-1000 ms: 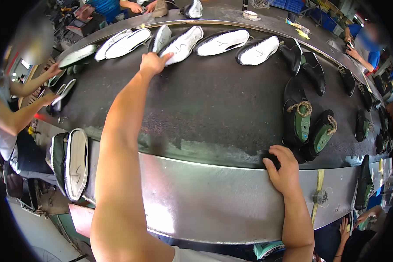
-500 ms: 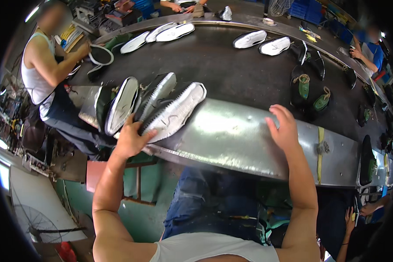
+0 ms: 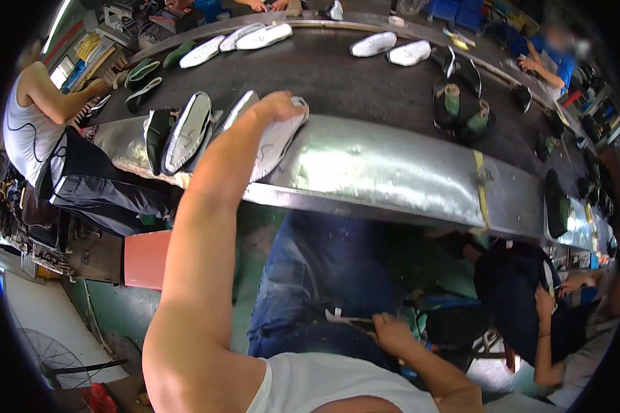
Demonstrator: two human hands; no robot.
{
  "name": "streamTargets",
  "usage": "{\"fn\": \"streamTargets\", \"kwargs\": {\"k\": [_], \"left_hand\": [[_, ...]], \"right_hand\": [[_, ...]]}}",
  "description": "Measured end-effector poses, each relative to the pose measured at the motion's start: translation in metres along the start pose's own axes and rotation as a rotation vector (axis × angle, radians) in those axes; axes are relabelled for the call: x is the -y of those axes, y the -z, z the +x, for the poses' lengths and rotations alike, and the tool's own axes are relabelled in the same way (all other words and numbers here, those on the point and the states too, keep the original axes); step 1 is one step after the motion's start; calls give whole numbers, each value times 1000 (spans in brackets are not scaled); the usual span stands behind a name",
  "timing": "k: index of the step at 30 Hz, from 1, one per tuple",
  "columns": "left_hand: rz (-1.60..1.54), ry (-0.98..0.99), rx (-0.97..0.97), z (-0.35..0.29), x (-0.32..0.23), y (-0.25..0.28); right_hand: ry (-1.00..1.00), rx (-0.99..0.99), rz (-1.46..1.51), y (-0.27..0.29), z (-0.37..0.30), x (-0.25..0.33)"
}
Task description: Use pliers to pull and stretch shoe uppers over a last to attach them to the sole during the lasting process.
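My left hand (image 3: 279, 107) reaches across the metal ledge and wraps round the far end of a shoe with a white stitched sole (image 3: 274, 148). My forearm covers part of this shoe and most of another shoe (image 3: 240, 110) to its left. Further left lie a shoe with its white sole up (image 3: 188, 134) and a dark shoe (image 3: 156, 141). Down at my lap, the fingers of my right hand (image 3: 395, 335) are closed at the end of a thin, flat item with a pale tip (image 3: 341, 316); its kind is unclear.
The metal ledge (image 3: 386, 162) edges a dark conveyor belt (image 3: 310, 72). More white-soled shoes (image 3: 263, 36) lie along its far side, with dark shoes (image 3: 479, 124) at the right. A co-worker (image 3: 38, 124) stands at the left; another person's hands (image 3: 548, 303) are at the lower right.
My left hand has shifted from the shoe's near end to its far end. My right hand has dropped from above the ledge to my lap. The view has shifted, and the left co-worker has moved.
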State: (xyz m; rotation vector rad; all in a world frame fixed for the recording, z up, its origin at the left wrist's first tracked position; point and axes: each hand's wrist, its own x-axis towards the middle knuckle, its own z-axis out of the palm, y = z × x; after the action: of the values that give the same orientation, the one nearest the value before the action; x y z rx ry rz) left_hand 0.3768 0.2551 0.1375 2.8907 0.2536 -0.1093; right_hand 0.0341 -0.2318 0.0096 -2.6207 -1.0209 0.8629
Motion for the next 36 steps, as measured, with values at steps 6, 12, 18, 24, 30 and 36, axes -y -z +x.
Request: {"fn": "streamTargets", "kwargs": {"k": [6,12,18,24,30,36], "left_hand": [[-630,-287,-162,-141,-48,18],[-1419,-313,-304,-303,-79,-92],[-1304,-117,-79,-365,-88,-199],[-1237,-215,133,-375,-74,-182],[-1151,-301,164,-369,-73,-186],[-1169,-304,181,-362,-73,-187]], "right_hand": [[-11,116,146,7,3,-3],[-184,339,1254,-25,-6,-70],[5,105,1575,11,-38,-21],[8,51,918,51,-17,35],[148,77,1224,45,7,41],[46,155,1097,59,17,31]]}}
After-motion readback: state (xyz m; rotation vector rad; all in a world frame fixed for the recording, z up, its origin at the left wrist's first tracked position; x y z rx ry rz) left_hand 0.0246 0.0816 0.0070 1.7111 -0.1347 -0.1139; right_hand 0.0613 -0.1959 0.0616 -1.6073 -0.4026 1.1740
